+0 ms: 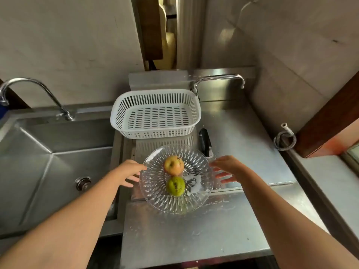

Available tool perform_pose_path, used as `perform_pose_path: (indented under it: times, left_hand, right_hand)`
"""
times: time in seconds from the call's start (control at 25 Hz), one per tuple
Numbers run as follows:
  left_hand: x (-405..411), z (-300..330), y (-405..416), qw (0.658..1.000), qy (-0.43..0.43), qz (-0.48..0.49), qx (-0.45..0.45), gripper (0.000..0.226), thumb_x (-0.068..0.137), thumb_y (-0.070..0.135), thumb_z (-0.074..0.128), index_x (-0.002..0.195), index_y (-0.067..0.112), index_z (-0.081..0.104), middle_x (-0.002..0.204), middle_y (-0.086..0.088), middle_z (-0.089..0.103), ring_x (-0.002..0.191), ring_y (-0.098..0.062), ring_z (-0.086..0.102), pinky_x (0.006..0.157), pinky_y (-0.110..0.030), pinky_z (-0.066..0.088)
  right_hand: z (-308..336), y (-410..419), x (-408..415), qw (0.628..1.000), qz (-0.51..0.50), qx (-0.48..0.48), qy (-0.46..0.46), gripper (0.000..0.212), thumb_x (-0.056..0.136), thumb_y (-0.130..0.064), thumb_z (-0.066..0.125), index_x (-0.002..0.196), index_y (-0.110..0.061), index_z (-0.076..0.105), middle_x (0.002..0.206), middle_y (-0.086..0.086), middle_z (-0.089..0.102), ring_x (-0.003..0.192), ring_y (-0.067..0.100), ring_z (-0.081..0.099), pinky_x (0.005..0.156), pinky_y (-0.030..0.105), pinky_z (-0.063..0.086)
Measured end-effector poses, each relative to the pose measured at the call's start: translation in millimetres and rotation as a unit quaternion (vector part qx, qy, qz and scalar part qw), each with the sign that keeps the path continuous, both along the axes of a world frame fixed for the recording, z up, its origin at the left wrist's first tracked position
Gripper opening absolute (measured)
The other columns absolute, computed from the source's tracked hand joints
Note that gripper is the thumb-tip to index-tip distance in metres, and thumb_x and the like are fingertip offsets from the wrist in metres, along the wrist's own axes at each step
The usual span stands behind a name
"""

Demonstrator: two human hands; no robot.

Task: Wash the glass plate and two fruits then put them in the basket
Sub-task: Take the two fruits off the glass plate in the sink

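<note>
A clear cut-glass plate [155,193] lies on the steel counter in front of me. On it sit a yellow-red fruit [173,165] and, just nearer to me, a green fruit [175,186], with a white smear beside them. My left hand [127,172] is at the plate's left rim, fingers apart. My right hand [226,169] is at the right rim, fingers spread. Whether either hand touches the rim is unclear. A white slotted plastic basket [116,117] stands empty behind the plate.
A deep steel sink [48,162] with a curved tap [35,88] lies to the left. A second tap [219,79] rises behind the basket. A dark knife handle [205,141] rests right of the plate. A coiled hose [284,137] sits at the far right.
</note>
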State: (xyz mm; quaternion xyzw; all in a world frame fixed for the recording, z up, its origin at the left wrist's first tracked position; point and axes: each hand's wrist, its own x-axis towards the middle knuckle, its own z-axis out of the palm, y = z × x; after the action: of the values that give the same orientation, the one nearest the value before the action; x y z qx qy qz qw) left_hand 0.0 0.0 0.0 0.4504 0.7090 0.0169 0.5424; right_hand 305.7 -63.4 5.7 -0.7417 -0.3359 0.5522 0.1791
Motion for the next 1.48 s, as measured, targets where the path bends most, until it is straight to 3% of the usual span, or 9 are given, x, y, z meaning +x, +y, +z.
perform_pose_path:
  times: [0.2,0.4,0.56,0.72,0.8,0.92,1.2,1.36,1.48]
  left_hand:
    - [2,-9,3,0.997,-0.028,0.076,-0.008,0.037,0.083,0.017,0.063,0.117,0.007,0.054,0.108,-0.013,0.058,0.093,-0.026,0.057,0.08,-0.044,0.053]
    - [5,-23,-8,0.992,-0.059,0.114,-0.003,0.039,0.084,-0.009,0.052,0.12,0.006,0.051,0.101,-0.015,0.057,0.088,-0.024,0.057,0.073,-0.037,0.054]
    - [-2,-24,-23,0.99,-0.052,0.127,0.021,0.041,0.082,-0.017,0.045,0.116,0.007,0.05,0.093,-0.015,0.059,0.078,-0.023,0.059,0.064,-0.031,0.053]
    - [-34,-16,-38,0.986,-0.067,0.147,0.035,0.042,0.081,-0.018,0.045,0.111,0.01,0.05,0.095,-0.015,0.066,0.079,-0.023,0.063,0.064,-0.03,0.053]
    - [-53,-9,-46,0.983,-0.071,0.16,0.049,0.041,0.081,-0.017,0.047,0.11,0.011,0.05,0.097,-0.016,0.067,0.082,-0.025,0.065,0.068,-0.031,0.054]
    - [-89,2,-60,0.977,-0.071,0.19,0.061,0.04,0.08,-0.017,0.048,0.108,0.011,0.051,0.094,-0.015,0.068,0.08,-0.024,0.066,0.068,-0.032,0.055]
    - [-207,17,-83,0.962,-0.083,0.246,0.081,0.042,0.079,-0.019,0.045,0.107,0.012,0.052,0.089,-0.012,0.069,0.078,-0.022,0.066,0.068,-0.031,0.054]
    - [-298,18,-80,0.961,-0.087,0.246,0.089,0.041,0.082,-0.018,0.042,0.111,0.009,0.051,0.093,-0.015,0.068,0.077,-0.023,0.064,0.067,-0.03,0.053]
    - [-361,19,-69,0.964,-0.078,0.237,0.085,0.042,0.082,-0.018,0.04,0.115,0.006,0.05,0.098,-0.018,0.065,0.076,-0.023,0.061,0.064,-0.029,0.051]
  right_hand:
    - [-28,6,-6,1.0,-0.015,-0.021,-0.014,0.017,0.085,-0.013,0.062,0.102,-0.008,0.064,0.085,0.012,0.065,0.072,0.022,0.063,0.078,0.044,0.058]
    - [-52,9,-19,0.993,-0.044,0.039,-0.098,0.025,0.087,-0.007,0.057,0.112,-0.009,0.059,0.107,0.018,0.067,0.086,0.032,0.066,0.084,0.047,0.056]
    - [-50,5,-16,0.997,-0.062,0.045,-0.014,0.029,0.082,0.009,0.052,0.106,-0.006,0.059,0.098,0.019,0.065,0.071,0.031,0.065,0.072,0.049,0.059]
    - [-34,7,-33,0.995,-0.03,0.072,0.061,0.031,0.083,0.016,0.047,0.104,-0.004,0.057,0.089,0.015,0.063,0.063,0.023,0.062,0.054,0.035,0.058]
    - [-26,12,-49,0.994,-0.011,0.084,0.073,0.029,0.084,0.015,0.048,0.101,-0.006,0.057,0.089,0.015,0.063,0.063,0.022,0.061,0.054,0.035,0.057]
    - [-16,16,-85,0.992,0.028,0.089,0.083,0.028,0.084,0.014,0.051,0.1,-0.008,0.057,0.086,0.013,0.062,0.063,0.021,0.061,0.061,0.038,0.057]
    - [2,39,-202,0.987,0.095,0.082,0.1,0.029,0.083,0.015,0.051,0.101,-0.007,0.057,0.08,0.009,0.061,0.06,0.02,0.06,0.046,0.026,0.058]
    - [-1,42,-293,0.988,0.093,0.055,0.108,0.029,0.081,0.016,0.052,0.098,-0.006,0.059,0.075,0.011,0.06,0.059,0.02,0.061,0.047,0.027,0.057]
    - [-9,40,-360,0.982,0.058,0.012,0.178,0.025,0.083,0.018,0.041,0.088,-0.002,0.054,0.059,0.009,0.056,0.044,0.016,0.056,0.04,0.022,0.05]
